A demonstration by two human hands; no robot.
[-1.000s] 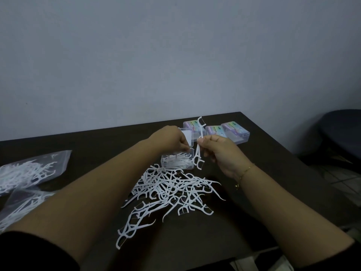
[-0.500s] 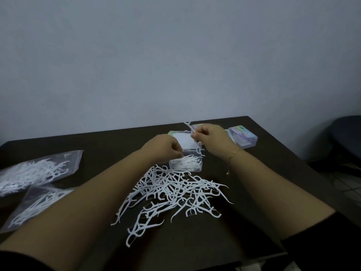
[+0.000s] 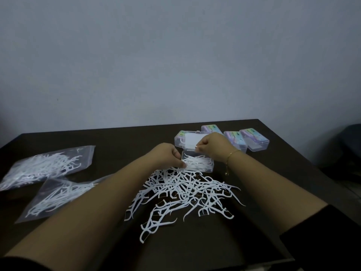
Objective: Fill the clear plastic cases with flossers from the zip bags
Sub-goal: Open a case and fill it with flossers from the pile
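An open clear case (image 3: 207, 169) lies mid-table, partly filled with white flossers, its lid (image 3: 192, 140) folded back flat. My left hand (image 3: 168, 155) grips the case's near left corner with curled fingers. My right hand (image 3: 213, 146) hovers over the case's back edge, its fingertips pinched on a flosser that is mostly hidden by the fingers. A loose pile of flossers (image 3: 185, 194) spreads in front of the case. Two zip bags of flossers (image 3: 45, 167) (image 3: 56, 196) lie at the left.
Several closed cases with coloured labels (image 3: 254, 141) (image 3: 234, 140) (image 3: 212, 130) stand behind the open one at the back right. The dark table (image 3: 127, 137) ends at a grey wall. A dark chair (image 3: 351, 145) sits off the right edge.
My right hand has come down from holding a flosser upright above the lid to the case's back edge. The left hand stays on the case. The camera has shifted a little.
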